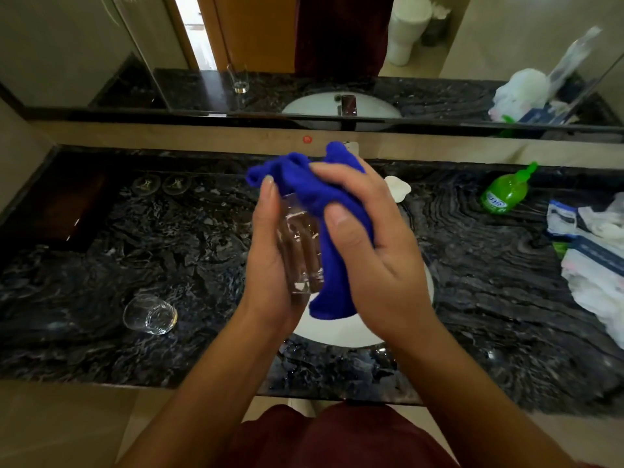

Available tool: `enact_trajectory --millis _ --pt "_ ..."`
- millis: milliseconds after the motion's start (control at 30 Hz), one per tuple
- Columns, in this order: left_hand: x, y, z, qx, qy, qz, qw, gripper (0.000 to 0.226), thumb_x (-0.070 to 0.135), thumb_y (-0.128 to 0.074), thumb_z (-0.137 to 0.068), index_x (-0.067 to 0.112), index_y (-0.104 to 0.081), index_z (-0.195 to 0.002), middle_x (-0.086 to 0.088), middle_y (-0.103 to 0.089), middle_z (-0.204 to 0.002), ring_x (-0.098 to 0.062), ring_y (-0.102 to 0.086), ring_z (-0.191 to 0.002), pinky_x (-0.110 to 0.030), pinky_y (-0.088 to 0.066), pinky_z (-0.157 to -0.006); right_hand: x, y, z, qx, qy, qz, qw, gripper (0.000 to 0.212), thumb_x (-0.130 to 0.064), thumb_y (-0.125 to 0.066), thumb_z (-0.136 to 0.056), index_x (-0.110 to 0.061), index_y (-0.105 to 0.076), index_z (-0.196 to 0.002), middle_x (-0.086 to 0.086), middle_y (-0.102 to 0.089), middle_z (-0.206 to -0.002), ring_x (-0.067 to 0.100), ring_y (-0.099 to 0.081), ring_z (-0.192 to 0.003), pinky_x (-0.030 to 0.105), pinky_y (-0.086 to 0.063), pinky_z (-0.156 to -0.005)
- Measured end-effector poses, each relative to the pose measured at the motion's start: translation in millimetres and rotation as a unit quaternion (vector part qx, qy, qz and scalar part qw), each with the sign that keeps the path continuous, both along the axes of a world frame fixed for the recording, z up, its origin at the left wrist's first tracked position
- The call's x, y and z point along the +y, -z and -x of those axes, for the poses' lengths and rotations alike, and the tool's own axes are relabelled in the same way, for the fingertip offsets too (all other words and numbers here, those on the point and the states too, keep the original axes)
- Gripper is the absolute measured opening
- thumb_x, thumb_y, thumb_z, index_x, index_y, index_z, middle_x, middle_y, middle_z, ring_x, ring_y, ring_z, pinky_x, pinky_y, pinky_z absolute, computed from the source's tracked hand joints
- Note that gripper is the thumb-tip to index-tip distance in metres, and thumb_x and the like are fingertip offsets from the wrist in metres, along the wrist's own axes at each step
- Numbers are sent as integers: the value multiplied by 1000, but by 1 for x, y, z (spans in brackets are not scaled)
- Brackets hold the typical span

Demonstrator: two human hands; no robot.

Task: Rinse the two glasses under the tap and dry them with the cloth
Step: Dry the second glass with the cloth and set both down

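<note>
My left hand (270, 261) grips a clear glass (300, 251), held above the white sink basin (341, 332) with its thick base pointing toward me. A blue cloth (324, 204) is bunched over the glass's far end and drapes down its right side. My right hand (374, 238) presses the cloth against the glass. A second clear glass (150, 314) stands on the dark marble counter (169, 238), left of the basin. The tap is mostly hidden behind the cloth and my hands.
A green soap bottle (506, 194) stands at the counter's right rear. Plastic bags and packets (594, 251) pile up at the far right. A white soap dish (398, 187) sits behind the basin. A mirror (304, 52) runs along the back wall.
</note>
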State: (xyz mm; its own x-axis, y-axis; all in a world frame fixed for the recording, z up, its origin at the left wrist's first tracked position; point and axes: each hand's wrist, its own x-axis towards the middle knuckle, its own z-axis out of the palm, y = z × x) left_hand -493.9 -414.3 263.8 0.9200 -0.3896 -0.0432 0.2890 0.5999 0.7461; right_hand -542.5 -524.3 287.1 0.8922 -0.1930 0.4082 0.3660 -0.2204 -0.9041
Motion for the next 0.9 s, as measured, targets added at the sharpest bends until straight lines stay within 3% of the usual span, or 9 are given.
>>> enact_trajectory --millis 67,167,300,467,567,633,733,800,900 --pt "0 -3 2 -12 4 6 1000 60 57 -39 -104 10 -73 -119 -9 -77 -112 -21 -73 -107 -32 -58 -90 -3 -1 -3 34 -9 -62 997 34 -34 -47 -108 -28 -61 -139 -14 -58 -145 11 -56 -137 32 -48 -112" --pt "-1 -7 6 -4 0 4 1000 68 61 -39 -100 5 -70 -124 -13 -76 -116 -26 -73 -109 -36 -59 -91 -4 1 -5 43 -3 -108 993 30 -34 -45 -109 -29 -62 -134 -22 -66 -131 6 -63 -124 19 -50 -100" --pt "-2 -9 12 18 7 -7 1000 79 67 -32 -95 6 -68 -128 -17 -74 -120 -32 -71 -112 -46 -57 -97 -13 7 -9 78 55 -194 976 22 -36 -55 -105 -40 -71 -119 -12 -75 -119 12 -71 -111 27 -57 -92" --pt "-4 -12 17 29 -103 -77 991 77 78 -40 -88 12 -65 -119 -27 -74 -108 -39 -74 -97 -53 -59 -88 -21 21 -3 89 166 -358 914 22 -34 -56 -105 -43 -76 -112 -6 -77 -117 21 -74 -109 41 -64 -87" --pt "-4 -15 17 -25 -175 -104 979 72 81 -54 -84 16 -64 -113 -23 -75 -114 -39 -73 -108 -51 -58 -91 -13 31 6 151 134 -446 872 27 -35 -58 -105 -30 -72 -127 0 -76 -125 22 -73 -116 45 -60 -98" --pt "-8 -11 18 -88 -194 -145 966 72 85 -57 -81 20 -63 -113 -26 -70 -121 -39 -69 -113 -47 -57 -94 -1 37 13 206 73 -483 848 41 -42 -60 -102 -18 -68 -134 8 -76 -126 26 -74 -115 41 -61 -93" --pt "-16 1 21 -215 -200 -217 931 68 73 -48 -94 12 -57 -122 -15 -66 -135 -30 -60 -133 -47 -49 -109 13 38 18 226 18 -514 827 51 -50 -61 -97 -15 -70 -133 13 -74 -129 30 -72 -117 38 -61 -89" --pt "-16 8 18 -295 -219 -281 887 59 66 -44 -101 11 -59 -117 -9 -62 -139 -30 -51 -140 -51 -40 -116 10 38 18 201 32 -517 831 58 -51 -65 -92 -13 -67 -135 15 -73 -130 31 -71 -119 41 -61 -92" --pt "-5 5 8 -405 -253 -391 787 30 41 -50 -107 17 -66 -99 2 -67 -111 -20 -61 -114 -44 -48 -98 -2 36 17 164 81 -465 866 49 -47 -68 -91 -16 -68 -129 9 -77 -121 24 -76 -108 34 -61 -85"
